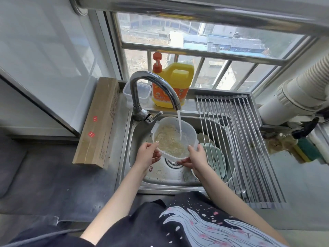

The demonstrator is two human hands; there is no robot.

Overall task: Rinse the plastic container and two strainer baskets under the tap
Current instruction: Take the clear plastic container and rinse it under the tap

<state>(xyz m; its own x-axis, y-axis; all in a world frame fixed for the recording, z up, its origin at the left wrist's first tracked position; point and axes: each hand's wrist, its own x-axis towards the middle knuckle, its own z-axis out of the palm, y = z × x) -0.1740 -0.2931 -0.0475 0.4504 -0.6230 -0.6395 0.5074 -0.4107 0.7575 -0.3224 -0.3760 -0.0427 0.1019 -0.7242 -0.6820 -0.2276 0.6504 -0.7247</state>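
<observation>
Currently your left hand (146,155) and right hand (194,157) clamp the plastic container (175,138), fingers curled on its rim, under the tap (154,91) stream; green strainer (213,157) at 3 o'clock.

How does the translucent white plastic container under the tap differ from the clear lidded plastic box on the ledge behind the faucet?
The translucent white plastic container is held tilted over the sink by the left hand and right hand; the clear lidded plastic box sits flat, untouched. The container is open, taking tap water, with yellowish residue inside; the box is closed and looks empty. Both are see-through plastic.
</observation>
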